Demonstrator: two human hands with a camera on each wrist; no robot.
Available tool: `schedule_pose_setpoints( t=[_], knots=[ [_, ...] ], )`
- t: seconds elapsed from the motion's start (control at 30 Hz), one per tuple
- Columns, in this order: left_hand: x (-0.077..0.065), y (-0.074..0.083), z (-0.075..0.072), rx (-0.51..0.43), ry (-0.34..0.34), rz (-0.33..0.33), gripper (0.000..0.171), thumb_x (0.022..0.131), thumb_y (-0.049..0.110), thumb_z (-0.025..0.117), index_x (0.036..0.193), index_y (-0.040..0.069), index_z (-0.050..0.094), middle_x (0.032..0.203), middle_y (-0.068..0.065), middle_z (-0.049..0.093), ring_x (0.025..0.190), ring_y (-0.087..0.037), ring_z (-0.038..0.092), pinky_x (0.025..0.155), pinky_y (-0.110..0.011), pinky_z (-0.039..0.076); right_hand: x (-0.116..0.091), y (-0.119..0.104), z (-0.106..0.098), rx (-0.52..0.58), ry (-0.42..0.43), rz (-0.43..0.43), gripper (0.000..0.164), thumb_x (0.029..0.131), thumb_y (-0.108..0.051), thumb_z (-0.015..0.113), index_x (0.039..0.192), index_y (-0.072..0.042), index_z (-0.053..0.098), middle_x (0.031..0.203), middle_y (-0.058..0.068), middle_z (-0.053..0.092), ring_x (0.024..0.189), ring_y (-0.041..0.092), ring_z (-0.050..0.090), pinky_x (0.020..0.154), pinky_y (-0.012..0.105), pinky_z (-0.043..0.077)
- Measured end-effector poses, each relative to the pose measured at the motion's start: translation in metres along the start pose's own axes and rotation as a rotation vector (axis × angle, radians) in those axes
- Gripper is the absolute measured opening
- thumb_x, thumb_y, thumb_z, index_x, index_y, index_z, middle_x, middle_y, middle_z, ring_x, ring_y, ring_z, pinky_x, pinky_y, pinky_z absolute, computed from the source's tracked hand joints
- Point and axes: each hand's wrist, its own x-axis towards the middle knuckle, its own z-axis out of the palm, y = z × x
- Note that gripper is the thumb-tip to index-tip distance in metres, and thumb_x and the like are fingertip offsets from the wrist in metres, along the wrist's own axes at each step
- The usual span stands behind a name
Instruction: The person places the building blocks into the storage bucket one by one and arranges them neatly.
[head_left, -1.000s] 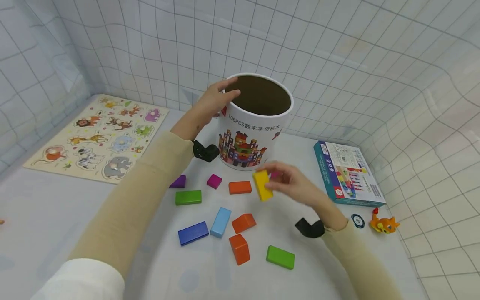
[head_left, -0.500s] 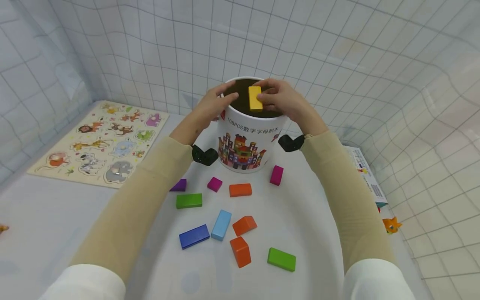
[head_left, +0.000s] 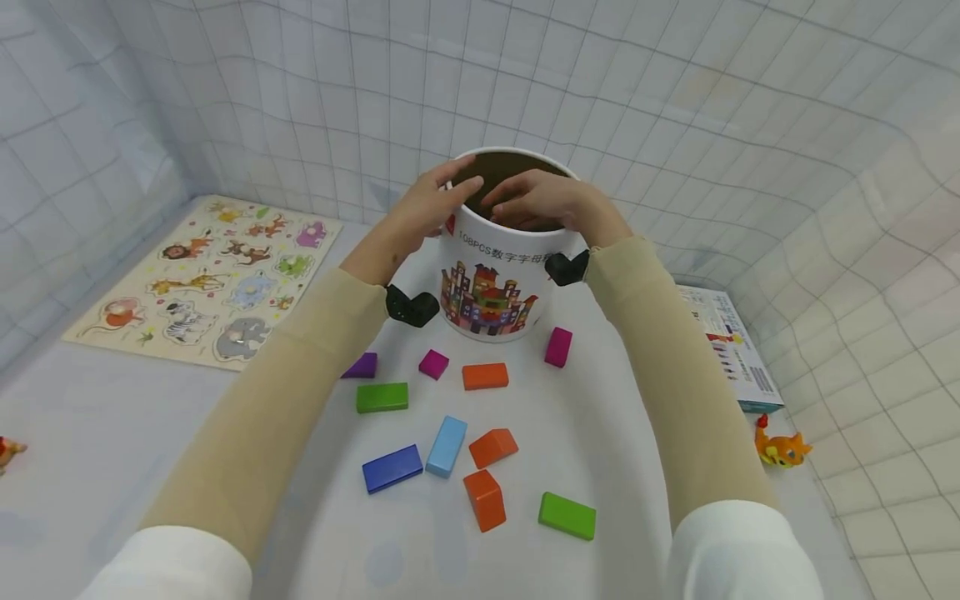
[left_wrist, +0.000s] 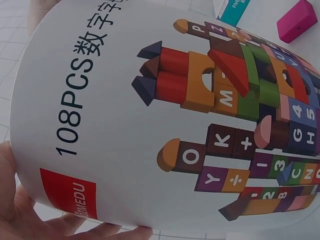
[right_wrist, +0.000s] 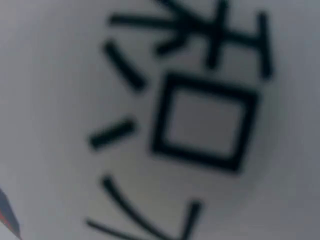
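A white bucket (head_left: 491,250) with printed toy-block artwork stands at the back, its dark mouth facing up. My left hand (head_left: 422,208) grips the left side of its rim. In the left wrist view, fingers (left_wrist: 75,227) lie along the bucket's outer wall. My right hand (head_left: 547,198) reaches over the right rim, with relaxed fingers dipping into the mouth and no block showing between them. The inside of the bucket is mostly hidden. Bucket lettering fills the right wrist view. In front lie a magenta block (head_left: 558,347), an orange block (head_left: 485,376) and a magenta cube (head_left: 433,363).
Nearer are a light blue block (head_left: 446,446), a dark blue block (head_left: 392,468), two orange wedges (head_left: 485,500), two green blocks (head_left: 567,516) and a purple block (head_left: 362,366). An animal puzzle board (head_left: 210,275) lies left. A box (head_left: 731,350) and orange toy figure (head_left: 782,448) sit right.
My right hand has carried a yellow block from the table up to the bucket's mouth, and the block is now out of sight. The left hand has stayed on the rim.
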Motion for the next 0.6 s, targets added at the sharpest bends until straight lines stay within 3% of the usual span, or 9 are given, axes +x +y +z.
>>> schedule_pose_setpoints(
  t=[0.1,0.23,0.33,0.4,0.47,0.6],
  knots=[
    [0.002,0.003,0.002,0.000,-0.010,0.010,0.056,0.087,0.050,0.045,0.138,0.040,0.022,0.147,0.007,0.015,0.129,-0.024,0.025,0.096,-0.051,0.030,-0.007,0.002,0.000,0.161,0.142,-0.081,0.027,0.090,-0.015,0.052,0.113,-0.002,0.054,0.103,0.012,0.060,0.093,0.020,0.060,0.081,0.029,0.047],
    [0.004,0.005,0.006,0.002,-0.010,0.007,0.056,0.087,0.049,0.045,0.138,0.041,0.023,0.146,0.007,0.017,0.127,-0.024,0.028,0.095,-0.051,0.031,-0.032,0.009,0.007,0.489,0.324,-0.367,0.026,0.087,-0.009,0.055,0.110,0.003,0.054,0.102,0.016,0.059,0.095,0.023,0.059,0.086,0.030,0.045],
    [0.004,0.006,0.007,0.003,-0.009,-0.002,0.055,0.088,0.048,0.045,0.138,0.041,0.023,0.146,0.007,0.016,0.127,-0.023,0.028,0.095,-0.051,0.030,-0.064,0.026,0.023,0.643,0.360,-0.594,0.024,0.087,-0.005,0.054,0.110,0.003,0.054,0.104,0.017,0.058,0.099,0.026,0.057,0.090,0.033,0.042],
    [0.004,0.007,0.007,0.000,-0.010,-0.007,0.054,0.088,0.048,0.045,0.137,0.042,0.024,0.146,0.008,0.015,0.128,-0.022,0.027,0.096,-0.051,0.030,-0.083,0.046,0.039,0.630,0.350,-0.668,0.021,0.088,-0.003,0.052,0.109,0.001,0.055,0.104,0.016,0.058,0.100,0.027,0.056,0.090,0.034,0.042],
    [0.004,0.007,0.008,0.002,-0.012,-0.015,0.054,0.087,0.048,0.046,0.137,0.042,0.024,0.147,0.008,0.014,0.129,-0.022,0.026,0.097,-0.050,0.029,-0.096,0.073,0.056,0.560,0.312,-0.663,0.021,0.089,-0.003,0.050,0.109,-0.001,0.056,0.105,0.013,0.059,0.100,0.026,0.056,0.090,0.034,0.042],
    [0.003,0.007,0.008,0.002,-0.002,-0.021,0.054,0.087,0.049,0.046,0.137,0.042,0.025,0.147,0.009,0.013,0.130,-0.022,0.023,0.098,-0.050,0.028,-0.095,0.124,0.089,0.377,0.191,-0.471,0.026,0.090,-0.011,0.052,0.114,-0.002,0.057,0.111,0.012,0.059,0.103,0.023,0.055,0.089,0.033,0.043]
  ],
)
